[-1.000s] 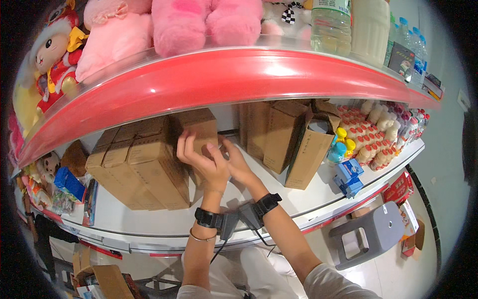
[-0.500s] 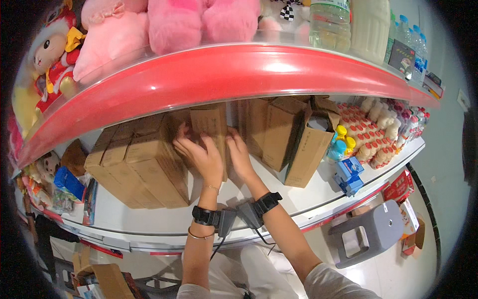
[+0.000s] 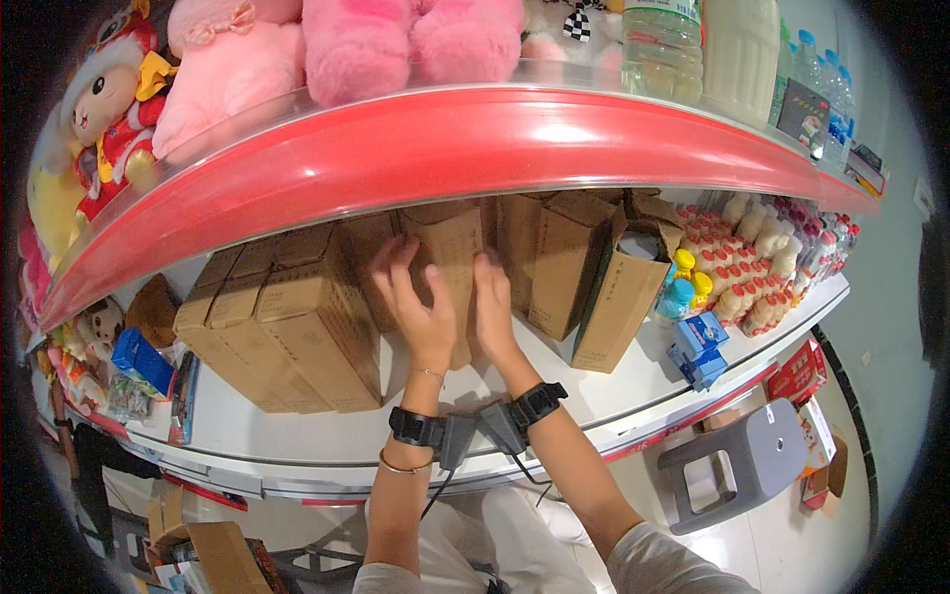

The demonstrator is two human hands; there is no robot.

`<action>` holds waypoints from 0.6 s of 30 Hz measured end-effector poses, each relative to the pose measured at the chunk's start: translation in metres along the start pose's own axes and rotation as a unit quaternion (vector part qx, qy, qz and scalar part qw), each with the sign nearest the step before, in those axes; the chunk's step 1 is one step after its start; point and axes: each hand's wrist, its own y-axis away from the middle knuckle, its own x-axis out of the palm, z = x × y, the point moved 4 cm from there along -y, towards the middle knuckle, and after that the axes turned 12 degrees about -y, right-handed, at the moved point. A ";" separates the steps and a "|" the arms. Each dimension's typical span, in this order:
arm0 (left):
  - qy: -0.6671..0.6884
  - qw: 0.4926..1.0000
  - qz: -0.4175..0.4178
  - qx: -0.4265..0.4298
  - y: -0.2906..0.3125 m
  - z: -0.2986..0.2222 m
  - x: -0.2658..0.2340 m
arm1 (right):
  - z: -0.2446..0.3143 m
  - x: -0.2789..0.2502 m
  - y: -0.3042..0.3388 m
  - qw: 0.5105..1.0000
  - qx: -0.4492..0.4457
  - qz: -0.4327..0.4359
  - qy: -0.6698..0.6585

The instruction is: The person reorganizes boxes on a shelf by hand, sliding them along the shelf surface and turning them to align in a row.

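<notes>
A tall brown cardboard box [image 3: 447, 238] stands on the white shelf, between my two hands. My left hand [image 3: 421, 309] is at its left front edge, with the fingers spread and slightly blurred and the thumb in front of the box. Along the box's right edge lies my right hand [image 3: 495, 309], its fingers stretched upward and close together. Whether the left fingertips touch the box I cannot tell. Several similar cartons [image 3: 307, 332] stand side by side on the left. Right of my hands are another carton [image 3: 569, 262] and one with an open top [image 3: 618, 312].
A red shelf edge [image 3: 445, 144] overhangs the boxes, with pink plush toys [image 3: 356, 49] and bottles above it. Small drink bottles [image 3: 737, 282] and blue packs [image 3: 699, 346] are at the right. A grey stool [image 3: 742, 455] stands on the floor.
The box between my hands shows a wider front face and sits slightly further right. Both hands have shifted with it, and the left thumb and fingers are further apart.
</notes>
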 end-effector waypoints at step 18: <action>-0.198 0.974 -0.085 0.061 -0.002 -0.009 -0.017 | -0.028 0.014 0.012 0.983 0.031 0.116 0.142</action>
